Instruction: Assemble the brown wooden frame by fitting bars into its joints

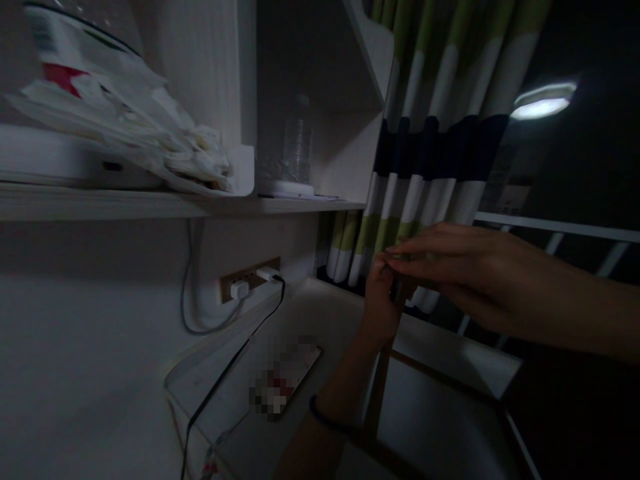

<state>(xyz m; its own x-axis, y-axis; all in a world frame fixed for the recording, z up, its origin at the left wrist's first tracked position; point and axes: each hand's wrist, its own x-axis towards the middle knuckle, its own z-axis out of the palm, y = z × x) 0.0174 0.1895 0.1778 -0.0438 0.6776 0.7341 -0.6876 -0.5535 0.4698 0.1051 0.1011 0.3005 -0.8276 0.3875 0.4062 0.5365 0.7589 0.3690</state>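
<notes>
My left hand, with a dark band on the wrist, is raised from below and curled closed at the top of a thin brown bar that runs down from it. Reaching in from the right, my right hand has its fingers pressed together, the tips meeting the left hand's fingers. What they pinch is too dark to make out. Both hands are in front of a striped curtain, above a white surface.
A phone lies on the white ledge, next to a black cable running from a wall socket. The shelf above holds a plastic bag and a clear bottle. At the right are a ceiling lamp and a white rail.
</notes>
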